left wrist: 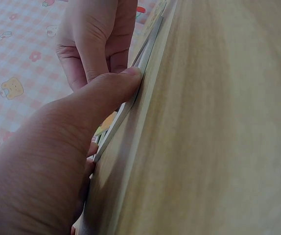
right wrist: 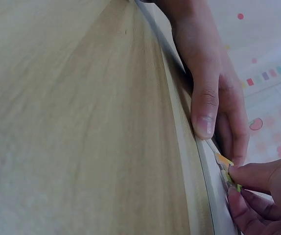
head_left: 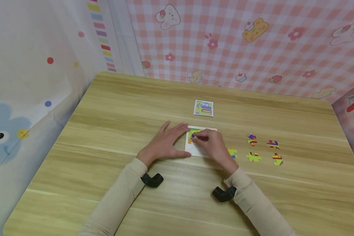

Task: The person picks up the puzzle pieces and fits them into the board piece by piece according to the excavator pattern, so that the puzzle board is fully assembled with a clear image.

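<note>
A white puzzle board [head_left: 196, 151] lies on the table with some colourful pieces at its upper left. My left hand [head_left: 167, 141] rests at the board's left side, fingers spread and mostly straight. Its thumb presses the near edge, and its fingertips touch the far left corner. Over the board, my right hand [head_left: 214, 146] pinches a small puzzle piece [head_left: 193, 135] between thumb and fingers, low against the upper left area. The fingers hide most of that piece. In the right wrist view, an orange piece [right wrist: 222, 159] shows beside the pinching fingertips.
Behind the board lies a square picture card [head_left: 204, 110] showing a digger. Several loose puzzle pieces lie to the right, among them a green piece [head_left: 254, 158] and a purple-topped piece [head_left: 273, 144]. Another piece [head_left: 232, 152] sits close to the right wrist. Patterned cloth [head_left: 188, 42] hangs behind the table.
</note>
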Demonstrator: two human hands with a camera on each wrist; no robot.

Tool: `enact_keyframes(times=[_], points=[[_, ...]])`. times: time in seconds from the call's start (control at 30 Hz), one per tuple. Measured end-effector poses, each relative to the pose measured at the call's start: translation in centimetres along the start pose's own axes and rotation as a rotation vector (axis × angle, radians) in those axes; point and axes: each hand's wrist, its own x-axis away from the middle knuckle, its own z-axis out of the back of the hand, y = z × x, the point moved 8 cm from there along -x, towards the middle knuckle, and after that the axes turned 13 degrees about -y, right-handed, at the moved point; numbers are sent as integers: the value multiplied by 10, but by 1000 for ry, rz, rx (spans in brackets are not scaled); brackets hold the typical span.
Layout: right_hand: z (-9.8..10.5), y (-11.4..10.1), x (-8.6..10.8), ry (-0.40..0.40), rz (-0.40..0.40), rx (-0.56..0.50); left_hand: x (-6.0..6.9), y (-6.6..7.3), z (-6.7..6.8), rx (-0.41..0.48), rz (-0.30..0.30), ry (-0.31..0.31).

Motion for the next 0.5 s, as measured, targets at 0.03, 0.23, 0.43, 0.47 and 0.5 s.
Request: enact_keyframes(times=[0.03, 0.23, 0.43, 0.47, 0.5], points=[[0, 0, 0, -1, -3, 7, 0, 0, 0, -1, -1, 0], [-3, -3, 2, 6, 12, 52, 0, -1, 0, -1, -3, 4], [-9, -8, 2, -7, 29, 109, 0, 0, 0, -4, 3, 1], [-10, -8, 2, -6, 30, 114, 0, 0, 0, -2, 3, 1], [-10, -9, 2, -4, 30, 119, 0, 0, 0, -3, 4, 1]])
